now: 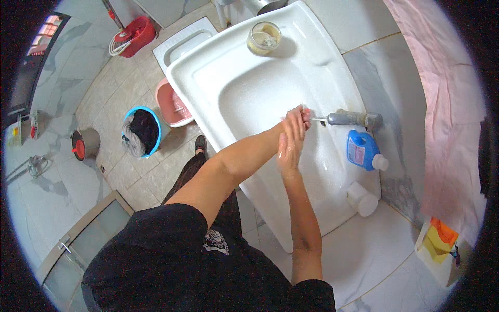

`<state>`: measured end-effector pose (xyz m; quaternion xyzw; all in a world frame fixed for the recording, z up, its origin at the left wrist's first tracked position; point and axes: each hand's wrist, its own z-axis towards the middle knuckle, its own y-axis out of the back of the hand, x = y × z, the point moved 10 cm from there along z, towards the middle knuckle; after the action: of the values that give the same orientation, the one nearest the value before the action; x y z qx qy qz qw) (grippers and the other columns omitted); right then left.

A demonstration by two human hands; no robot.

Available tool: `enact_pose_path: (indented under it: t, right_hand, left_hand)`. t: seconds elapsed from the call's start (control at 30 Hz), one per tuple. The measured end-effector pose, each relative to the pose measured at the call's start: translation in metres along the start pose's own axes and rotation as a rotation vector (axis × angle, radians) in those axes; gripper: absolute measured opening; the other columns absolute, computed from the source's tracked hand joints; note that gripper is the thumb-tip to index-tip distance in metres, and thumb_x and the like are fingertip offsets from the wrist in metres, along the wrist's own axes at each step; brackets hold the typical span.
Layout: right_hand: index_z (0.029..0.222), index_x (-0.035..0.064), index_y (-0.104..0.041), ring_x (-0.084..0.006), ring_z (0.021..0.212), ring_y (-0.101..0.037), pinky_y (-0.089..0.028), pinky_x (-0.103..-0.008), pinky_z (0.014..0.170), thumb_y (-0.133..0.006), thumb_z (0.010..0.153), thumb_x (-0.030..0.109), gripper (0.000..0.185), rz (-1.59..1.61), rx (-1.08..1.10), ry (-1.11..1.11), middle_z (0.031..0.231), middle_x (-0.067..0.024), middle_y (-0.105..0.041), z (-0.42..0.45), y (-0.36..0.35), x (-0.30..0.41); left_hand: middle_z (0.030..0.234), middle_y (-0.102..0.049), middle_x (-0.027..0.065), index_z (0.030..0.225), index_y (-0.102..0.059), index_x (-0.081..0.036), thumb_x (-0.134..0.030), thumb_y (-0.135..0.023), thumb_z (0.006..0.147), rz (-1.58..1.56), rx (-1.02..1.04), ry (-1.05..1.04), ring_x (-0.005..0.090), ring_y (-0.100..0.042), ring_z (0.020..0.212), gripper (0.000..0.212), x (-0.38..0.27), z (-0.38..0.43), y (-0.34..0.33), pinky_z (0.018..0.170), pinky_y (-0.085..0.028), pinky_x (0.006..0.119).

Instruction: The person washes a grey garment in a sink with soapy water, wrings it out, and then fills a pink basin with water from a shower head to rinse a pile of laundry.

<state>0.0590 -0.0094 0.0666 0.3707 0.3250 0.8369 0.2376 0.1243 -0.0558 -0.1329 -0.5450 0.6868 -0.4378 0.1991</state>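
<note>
Both my hands are together over the white ceramic washbasin, close to the tap's outlet. Thin water runs from the metal tap onto my left hand, which is partly covered by my right hand. My right hand wraps around the left hand near the wrist, and its skin shines wet. Overlap hides most of the left fingers. On the basin's ledge beside the tap lies a blue detergent bottle with a white cap. A white cylindrical container is nearer to me on that ledge.
A glass jar stands on the basin's far rim. Left of the basin are a pink tub, a blue-rimmed bucket of dark cloth, a grey bucket and a red mop bucket. Pink cloth hangs at right.
</note>
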Motion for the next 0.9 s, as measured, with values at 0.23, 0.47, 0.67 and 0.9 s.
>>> enact_pose_path:
  t: [0.23, 0.47, 0.67, 0.9]
  right_hand:
    - [0.071, 0.0031, -0.057, -0.0278, 0.071, -0.055, -0.039, -0.0397, 0.076, -0.040, 0.079, 0.021, 0.026, 0.282, 0.438, -0.054, 0.070, -0.0112, -0.059, 0.006, -0.018, 0.017]
    - [0.072, 0.0042, -0.059, -0.0284, 0.074, -0.054, -0.038, -0.0407, 0.077, -0.041, 0.079, 0.021, 0.025, 0.164, 0.599, 0.066, 0.077, -0.0141, -0.059, 0.017, -0.048, -0.054]
    - [0.090, 0.0006, -0.058, -0.0231, 0.095, -0.052, -0.035, -0.0362, 0.086, -0.037, 0.084, 0.025, 0.033, 0.286, 0.466, -0.506, 0.093, -0.0115, -0.059, 0.033, -0.052, -0.162]
    - [0.086, -0.0011, -0.059, -0.0236, 0.074, -0.060, -0.046, -0.0305, 0.067, -0.042, 0.085, 0.032, 0.037, 0.562, 0.290, -0.907, 0.082, -0.0122, -0.062, -0.031, -0.066, -0.184]
  left_hand:
    - [0.055, -0.053, 0.0103, 0.065, -0.053, 0.000, -0.025, -0.044, 0.078, 2.126, -0.284, -0.638, 0.0259, -0.051, 0.050, 0.030, -0.008, -0.034, -0.062, 0.051, -0.044, 0.037]
    - [0.104, -0.051, 0.0171, 0.098, -0.051, 0.000, -0.014, -0.049, 0.076, 2.403, 0.540, -1.052, 0.0288, -0.048, 0.099, 0.026, 0.011, -0.056, -0.079, 0.088, -0.036, 0.037]
    - [0.122, -0.039, 0.0160, 0.107, -0.048, 0.000, -0.009, -0.052, 0.073, 3.162, 0.598, -0.370, 0.0272, -0.039, 0.111, 0.035, 0.016, -0.045, -0.078, 0.092, -0.034, 0.039]
    - [0.129, -0.029, 0.0171, 0.119, -0.036, 0.003, -0.008, -0.047, 0.075, 3.077, 0.473, -0.418, 0.0286, -0.026, 0.122, 0.047, -0.019, -0.055, -0.021, 0.096, -0.028, 0.043]
